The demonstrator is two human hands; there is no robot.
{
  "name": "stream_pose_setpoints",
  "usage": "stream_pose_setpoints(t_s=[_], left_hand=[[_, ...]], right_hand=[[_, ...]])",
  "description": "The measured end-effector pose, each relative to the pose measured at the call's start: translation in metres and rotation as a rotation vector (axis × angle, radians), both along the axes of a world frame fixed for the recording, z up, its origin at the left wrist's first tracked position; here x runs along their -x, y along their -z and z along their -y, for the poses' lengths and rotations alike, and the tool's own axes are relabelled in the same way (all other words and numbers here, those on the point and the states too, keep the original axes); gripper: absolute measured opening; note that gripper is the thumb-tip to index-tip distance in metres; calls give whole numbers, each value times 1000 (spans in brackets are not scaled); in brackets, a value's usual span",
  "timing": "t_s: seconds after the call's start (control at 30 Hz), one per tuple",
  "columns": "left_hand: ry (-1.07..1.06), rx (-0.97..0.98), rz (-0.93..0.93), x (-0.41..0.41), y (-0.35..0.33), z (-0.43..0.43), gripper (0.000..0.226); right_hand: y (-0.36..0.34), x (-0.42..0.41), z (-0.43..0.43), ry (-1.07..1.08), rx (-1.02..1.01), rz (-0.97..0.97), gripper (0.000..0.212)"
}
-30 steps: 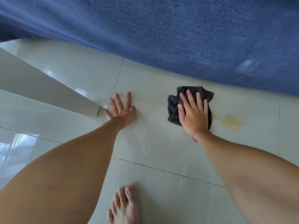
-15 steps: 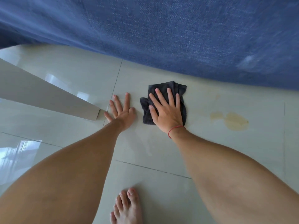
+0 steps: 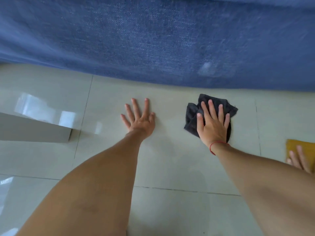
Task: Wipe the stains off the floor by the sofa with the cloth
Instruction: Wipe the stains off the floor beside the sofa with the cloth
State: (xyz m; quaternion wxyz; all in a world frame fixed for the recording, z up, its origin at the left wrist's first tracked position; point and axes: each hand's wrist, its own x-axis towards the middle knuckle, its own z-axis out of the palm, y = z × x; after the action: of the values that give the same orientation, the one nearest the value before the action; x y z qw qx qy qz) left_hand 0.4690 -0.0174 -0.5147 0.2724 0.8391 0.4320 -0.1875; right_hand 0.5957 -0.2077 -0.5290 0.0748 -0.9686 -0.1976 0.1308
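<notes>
A dark grey cloth (image 3: 191,116) lies crumpled on the pale floor tiles (image 3: 170,159), close to the foot of the blue sofa (image 3: 153,40). My right hand (image 3: 212,126) presses flat on the cloth with fingers spread toward the sofa and a red string around the wrist. My left hand (image 3: 139,119) rests palm down on the bare tile to the left of the cloth, fingers apart and holding nothing. No yellowish stain shows on the floor around the cloth.
A grey furniture corner (image 3: 34,130) juts in from the left. At the right edge a yellow cloth (image 3: 305,146) lies on the floor with another hand's fingers (image 3: 298,159) on it. Tile seams run beside the cloth and below my arms.
My right hand slid the cloth left, then back right to where the yellowish stain was. The view shifted, bringing the yellow cloth in. My left hand stayed planted.
</notes>
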Motion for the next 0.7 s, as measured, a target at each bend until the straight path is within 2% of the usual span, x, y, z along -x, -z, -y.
stream_pose_setpoints(t_s=[0.13,0.4,0.6,0.7], left_hand=[[10,50,-47,-2,-3,-4,57],[-17,54,-57,-6,-2,-6,57],[0,46,-91,-6,-4,-7,55],[-3,52,-82,-5,-4,-8,56]], right_hand=[[2,-6,-33,46,-16,25,51],[3,19,-103,-234,-79,27,50],[4,42,-64,-398,-148,62,45],[4,38,-29,-402,-140,76,46]])
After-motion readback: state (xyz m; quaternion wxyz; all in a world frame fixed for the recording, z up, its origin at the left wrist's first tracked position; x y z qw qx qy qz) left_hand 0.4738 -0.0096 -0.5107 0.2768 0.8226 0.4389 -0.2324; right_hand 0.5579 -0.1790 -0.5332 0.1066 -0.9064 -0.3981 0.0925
